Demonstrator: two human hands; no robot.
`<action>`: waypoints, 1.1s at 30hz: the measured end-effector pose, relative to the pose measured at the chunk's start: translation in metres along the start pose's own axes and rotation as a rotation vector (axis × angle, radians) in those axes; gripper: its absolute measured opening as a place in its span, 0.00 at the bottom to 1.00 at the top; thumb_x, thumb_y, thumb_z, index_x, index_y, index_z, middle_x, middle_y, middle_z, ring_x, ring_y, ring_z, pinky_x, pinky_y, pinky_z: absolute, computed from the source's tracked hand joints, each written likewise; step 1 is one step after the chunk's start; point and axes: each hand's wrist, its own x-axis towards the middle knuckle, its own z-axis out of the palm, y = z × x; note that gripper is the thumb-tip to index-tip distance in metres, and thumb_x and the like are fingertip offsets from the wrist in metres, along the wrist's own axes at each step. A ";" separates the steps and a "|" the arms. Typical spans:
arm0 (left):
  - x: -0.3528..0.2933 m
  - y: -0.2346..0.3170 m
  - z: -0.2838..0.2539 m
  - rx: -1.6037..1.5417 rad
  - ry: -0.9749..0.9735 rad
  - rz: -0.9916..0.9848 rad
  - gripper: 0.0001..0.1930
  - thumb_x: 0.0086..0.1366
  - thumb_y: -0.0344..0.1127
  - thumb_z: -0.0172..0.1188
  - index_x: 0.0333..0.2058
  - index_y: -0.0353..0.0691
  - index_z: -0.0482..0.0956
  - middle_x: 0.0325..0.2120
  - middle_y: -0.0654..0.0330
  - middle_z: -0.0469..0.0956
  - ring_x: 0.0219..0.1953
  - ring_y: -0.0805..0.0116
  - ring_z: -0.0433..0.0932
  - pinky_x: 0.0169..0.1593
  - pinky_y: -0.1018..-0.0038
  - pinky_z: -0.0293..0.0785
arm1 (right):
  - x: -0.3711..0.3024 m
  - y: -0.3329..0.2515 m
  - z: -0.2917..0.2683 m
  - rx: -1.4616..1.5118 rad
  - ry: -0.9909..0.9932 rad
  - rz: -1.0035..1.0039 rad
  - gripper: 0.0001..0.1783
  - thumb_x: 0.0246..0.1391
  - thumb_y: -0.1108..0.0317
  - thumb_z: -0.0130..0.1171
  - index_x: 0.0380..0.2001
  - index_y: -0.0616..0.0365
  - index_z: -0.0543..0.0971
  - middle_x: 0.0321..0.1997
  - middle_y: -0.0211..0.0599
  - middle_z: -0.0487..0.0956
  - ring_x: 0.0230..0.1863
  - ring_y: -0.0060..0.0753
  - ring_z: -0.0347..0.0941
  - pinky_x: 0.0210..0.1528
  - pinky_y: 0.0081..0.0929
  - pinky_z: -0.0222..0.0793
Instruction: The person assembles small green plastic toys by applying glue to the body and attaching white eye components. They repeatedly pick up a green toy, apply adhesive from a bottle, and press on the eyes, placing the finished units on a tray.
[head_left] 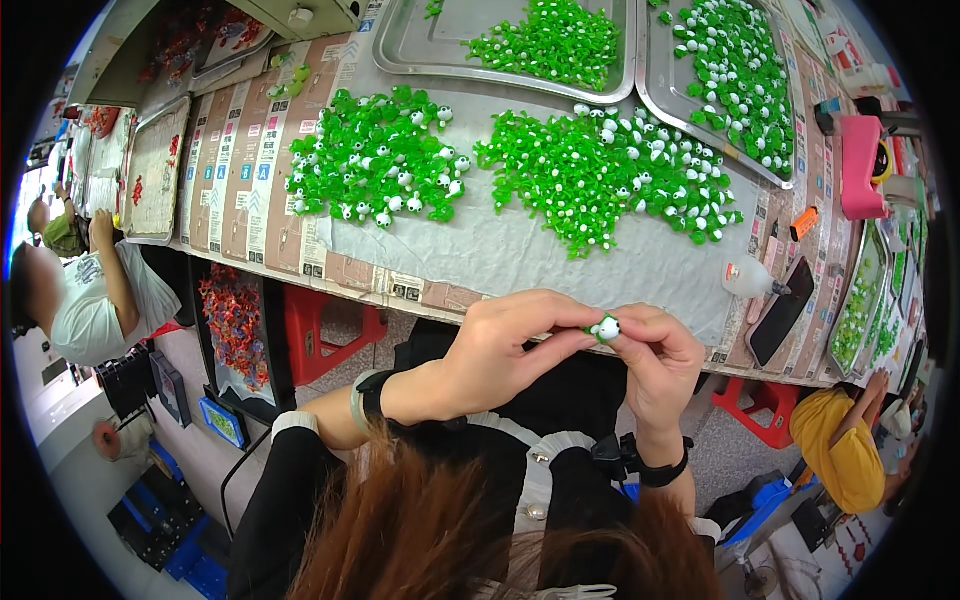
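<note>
Two-handedly pinching one small green-and-white piece right of frame centre, lodged between left hand and right hand, touching both alike, with long axis indistinct.

- Black phone: flat on patterned tabletop, right side.
- Pink holder: right, farther than phone.
- Red stool: left, below tabletop.
- Red pieces: left of stool.
- Person in white shirt: left.
- Person in yellow shirt: right.
</note>
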 end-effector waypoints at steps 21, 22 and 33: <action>0.001 -0.001 0.001 -0.516 -0.055 -0.478 0.08 0.54 0.24 0.50 0.33 0.26 0.68 0.30 0.54 0.73 0.33 0.71 0.73 0.37 0.80 0.71 | 0.004 0.001 0.004 0.131 0.074 0.231 0.03 0.41 0.82 0.51 0.24 0.68 0.71 0.26 0.38 0.72 0.27 0.23 0.69 0.31 0.17 0.68; 0.001 0.001 0.001 -0.486 -0.061 -0.458 0.08 0.53 0.24 0.50 0.33 0.27 0.68 0.30 0.54 0.73 0.32 0.72 0.73 0.36 0.80 0.71 | 0.003 0.002 0.003 0.119 0.067 0.206 0.03 0.41 0.82 0.51 0.24 0.68 0.71 0.26 0.38 0.72 0.27 0.23 0.69 0.31 0.17 0.68; 0.000 0.004 -0.001 -0.264 -0.065 -0.257 0.07 0.50 0.26 0.55 0.30 0.33 0.73 0.24 0.58 0.75 0.26 0.76 0.74 0.30 0.82 0.71 | -0.002 0.005 -0.004 0.091 -0.019 0.059 0.05 0.38 0.84 0.53 0.23 0.66 0.72 0.26 0.39 0.73 0.28 0.25 0.68 0.31 0.17 0.64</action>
